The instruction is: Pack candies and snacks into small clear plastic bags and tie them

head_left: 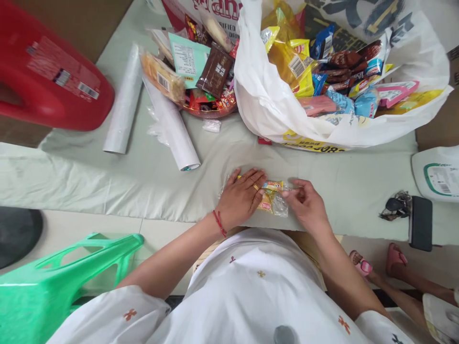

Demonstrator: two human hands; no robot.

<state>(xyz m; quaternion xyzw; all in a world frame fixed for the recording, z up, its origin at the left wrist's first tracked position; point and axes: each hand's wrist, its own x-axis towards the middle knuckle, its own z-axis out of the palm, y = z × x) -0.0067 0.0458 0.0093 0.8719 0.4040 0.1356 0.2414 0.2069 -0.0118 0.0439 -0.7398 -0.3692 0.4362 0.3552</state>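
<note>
A clear plastic bag (280, 204) lies at the table's front edge, with small yellow snack packets (273, 185) in it. Across its left part rests my left hand (244, 195), palm down with fingers stretched out flat; it hides part of the bag and packets. My right hand (304, 201) is at the bag's right end, thumb and fingers pinched together on the clear plastic.
Behind my hands stands a white shopping bag (267, 107) full of snacks. Left of it, a red tray (210, 112) holds packaged sweets. Two white rolls (124, 102), a red jug (68, 71), keys (396, 205) and a phone (420, 223) lie around. A green stool (39, 286) is lower left; another person's feet (394, 260) show right.
</note>
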